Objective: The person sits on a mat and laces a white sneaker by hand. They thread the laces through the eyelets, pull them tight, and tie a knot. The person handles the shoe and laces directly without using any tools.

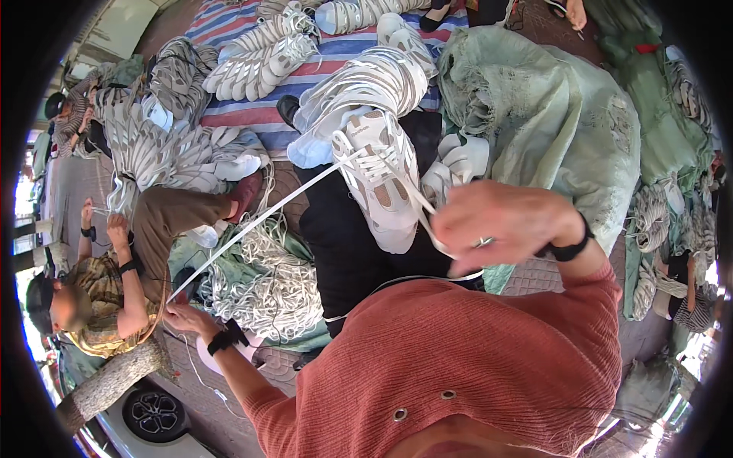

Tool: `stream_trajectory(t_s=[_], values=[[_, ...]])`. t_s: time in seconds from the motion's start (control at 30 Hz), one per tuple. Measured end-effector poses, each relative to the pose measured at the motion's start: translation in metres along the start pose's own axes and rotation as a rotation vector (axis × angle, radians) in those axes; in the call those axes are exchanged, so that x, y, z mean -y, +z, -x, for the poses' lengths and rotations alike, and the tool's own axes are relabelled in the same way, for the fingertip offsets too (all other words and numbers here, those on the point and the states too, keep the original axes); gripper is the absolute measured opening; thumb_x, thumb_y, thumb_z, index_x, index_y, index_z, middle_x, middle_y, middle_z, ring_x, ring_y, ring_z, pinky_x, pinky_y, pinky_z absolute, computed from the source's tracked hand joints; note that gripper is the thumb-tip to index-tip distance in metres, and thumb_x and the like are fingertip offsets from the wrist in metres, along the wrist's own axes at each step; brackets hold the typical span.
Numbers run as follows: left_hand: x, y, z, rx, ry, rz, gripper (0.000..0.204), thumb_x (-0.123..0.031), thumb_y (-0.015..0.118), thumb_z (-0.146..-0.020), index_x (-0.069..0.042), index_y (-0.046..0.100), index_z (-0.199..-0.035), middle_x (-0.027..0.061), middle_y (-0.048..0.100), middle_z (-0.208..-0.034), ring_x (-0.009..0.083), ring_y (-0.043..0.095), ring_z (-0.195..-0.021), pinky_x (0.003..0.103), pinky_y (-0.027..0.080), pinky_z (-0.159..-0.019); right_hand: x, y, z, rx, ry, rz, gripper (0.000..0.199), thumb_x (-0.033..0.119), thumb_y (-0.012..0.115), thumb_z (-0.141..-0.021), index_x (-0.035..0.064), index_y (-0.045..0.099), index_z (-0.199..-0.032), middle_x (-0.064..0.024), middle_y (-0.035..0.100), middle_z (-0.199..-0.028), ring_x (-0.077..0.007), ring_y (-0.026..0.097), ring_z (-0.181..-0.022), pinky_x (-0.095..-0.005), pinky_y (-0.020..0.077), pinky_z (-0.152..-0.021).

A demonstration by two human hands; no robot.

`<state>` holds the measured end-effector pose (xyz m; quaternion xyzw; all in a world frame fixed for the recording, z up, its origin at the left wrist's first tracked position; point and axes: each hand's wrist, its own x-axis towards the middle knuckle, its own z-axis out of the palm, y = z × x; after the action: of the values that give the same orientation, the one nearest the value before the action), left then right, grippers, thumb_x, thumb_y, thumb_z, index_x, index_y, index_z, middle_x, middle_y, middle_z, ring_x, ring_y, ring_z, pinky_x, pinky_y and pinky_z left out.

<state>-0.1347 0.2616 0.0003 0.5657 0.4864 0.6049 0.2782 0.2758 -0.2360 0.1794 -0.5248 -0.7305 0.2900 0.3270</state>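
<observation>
A white-and-beige shoe upper (374, 172) lies on my lap, toe toward me, with white lace crossing its eyelets. One long end of the white shoelace (252, 230) runs taut to the lower left, where my left hand (191, 317) grips it with bent fingers, arm stretched out. To the right of the upper, my right hand (500, 221) is closed and smeared by motion; the other lace end passes beneath its fingers. Beyond the upper, a fanned row of similar uppers (366, 88) reaches onto the mat.
A heap of loose white laces (279, 290) lies on the ground left of my legs. A pale green sack (550, 130) bulges at my right. More bundled uppers (153, 137) sit on and beside the striped mat (263, 122). A seated person (103, 305) works at the left.
</observation>
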Motion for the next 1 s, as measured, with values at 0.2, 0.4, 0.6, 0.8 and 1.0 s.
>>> stream_trajectory(t_s=[0.2,0.4,0.6,0.8,1.0], values=[[0.043,0.022,0.006,-0.111,-0.97,0.832,0.024,-0.007,0.039,-0.091,0.008,0.057,-0.088,0.0167,0.066,-0.091,0.0295,0.068,-0.082,0.032,0.058,-0.073,0.043,-0.059,0.059,-0.125,-0.536,-0.573,0.018,0.025,0.066,-0.093,0.0107,0.061,-0.084,-0.0046,0.065,-0.083,-0.0147,0.053,-0.062,-0.0316,0.0382,-0.05],[0.073,0.024,0.017,0.154,-1.354,0.666,0.012,-0.003,0.048,-0.09,0.001,0.058,-0.084,0.0057,0.056,-0.077,0.0169,0.05,-0.066,0.025,0.039,-0.057,-0.074,-0.062,0.255,-1.442,0.388,-0.936,0.033,0.036,0.046,-0.102,0.0072,0.061,-0.097,-0.0027,0.057,-0.074,-0.0101,0.05,-0.06,-0.027,0.0397,-0.051],[0.02,0.112,0.135,0.901,-1.122,0.284,0.013,-0.009,0.056,-0.095,-0.001,0.064,-0.099,0.0019,0.062,-0.078,0.0061,0.05,-0.061,0.019,0.033,-0.049,-0.164,-0.011,0.223,-0.265,1.565,1.195,0.042,0.042,0.049,-0.098,0.0043,0.066,-0.089,-0.0103,0.066,-0.079,-0.0276,0.066,-0.078,-0.0399,0.0514,-0.069],[-0.113,0.237,0.24,1.166,-0.081,0.383,0.021,-0.021,0.054,-0.098,-0.002,0.063,-0.104,0.0052,0.07,-0.084,0.014,0.066,-0.079,0.029,0.051,-0.071,-0.186,-0.024,-0.026,-0.598,0.121,0.625,0.011,0.012,0.064,-0.082,0.0089,0.068,-0.092,-0.0085,0.062,-0.085,-0.0311,0.059,-0.082,-0.0402,0.0491,-0.074],[-0.131,0.246,0.26,1.409,0.331,-0.073,0.012,-0.016,0.052,-0.096,-0.005,0.056,-0.096,0.0227,0.065,-0.075,0.0399,0.065,-0.071,0.049,0.05,-0.063,-0.195,0.021,-0.092,-0.297,0.226,0.51,0.004,0.012,0.067,-0.082,0.0103,0.067,-0.086,-0.0013,0.059,-0.092,-0.0213,0.057,-0.096,-0.0356,0.0378,-0.085]])
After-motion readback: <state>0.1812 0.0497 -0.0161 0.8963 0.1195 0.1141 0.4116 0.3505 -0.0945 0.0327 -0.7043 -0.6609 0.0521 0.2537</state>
